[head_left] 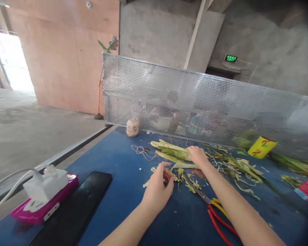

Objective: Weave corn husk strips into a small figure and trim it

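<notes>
in the head view, the left hand (159,183) hangs above the blue tabletop (123,191), loosely curled with a gap between thumb and fingers, grasping nothing that shows. farther off and to its right, the right hand (197,155) lies over the right end of a bundle of pale green leaves (170,151); whether its fingers clench them cannot be told. the bundle lies at the middle of the tabletop, with a loop of thin string (144,152) just to its left and plant scraps (236,167) to its right. scissors (204,197) with red and yellow handles lie nearer, partly behind the right forearm. a black smartphone (77,205) rests at the near left, beside a magenta power strip (32,216) bearing white plugs (45,186). a ball of twine (132,127) stands by the far perforated metal screen (154,89).
</notes>
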`<state>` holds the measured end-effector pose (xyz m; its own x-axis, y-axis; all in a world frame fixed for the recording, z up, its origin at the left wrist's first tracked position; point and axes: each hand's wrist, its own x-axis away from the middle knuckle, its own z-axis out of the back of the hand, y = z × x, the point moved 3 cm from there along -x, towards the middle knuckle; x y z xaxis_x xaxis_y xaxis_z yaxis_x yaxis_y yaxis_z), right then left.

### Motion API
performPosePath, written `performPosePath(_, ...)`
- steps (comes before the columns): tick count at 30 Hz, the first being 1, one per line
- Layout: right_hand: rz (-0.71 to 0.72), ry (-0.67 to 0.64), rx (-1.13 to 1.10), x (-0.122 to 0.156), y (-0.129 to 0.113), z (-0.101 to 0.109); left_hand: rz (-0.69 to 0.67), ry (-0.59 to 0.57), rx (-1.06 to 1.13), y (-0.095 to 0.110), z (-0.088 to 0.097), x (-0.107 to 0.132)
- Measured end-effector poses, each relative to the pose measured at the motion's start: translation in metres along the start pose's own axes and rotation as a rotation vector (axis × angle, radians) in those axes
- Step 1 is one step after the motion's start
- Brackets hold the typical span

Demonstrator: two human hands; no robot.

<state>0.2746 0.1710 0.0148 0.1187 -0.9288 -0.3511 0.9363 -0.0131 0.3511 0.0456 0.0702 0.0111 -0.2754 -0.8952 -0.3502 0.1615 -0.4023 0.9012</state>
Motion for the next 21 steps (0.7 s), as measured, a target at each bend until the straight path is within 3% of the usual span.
performPosePath(6, 0.027, 0.114, 0.044, 0.005, -0.009, 0.019, 0.001, -0.017, -0.063, 0.001, 0.000, 0.000)
performPosePath(12, 0.028, 0.155, 0.043, 0.020, -0.011, 0.037, -0.094, -0.064, -0.127, 0.000, -0.004, 0.002)
performPosePath(16, -0.002, 0.146, -0.015, 0.027, -0.008, 0.034, -0.088, -0.040, -0.138, 0.001, -0.002, 0.001)
performPosePath(21, 0.032, 0.045, -0.164, 0.027, -0.011, 0.015, -0.106, -0.029, -0.161, 0.000, -0.001, -0.001)
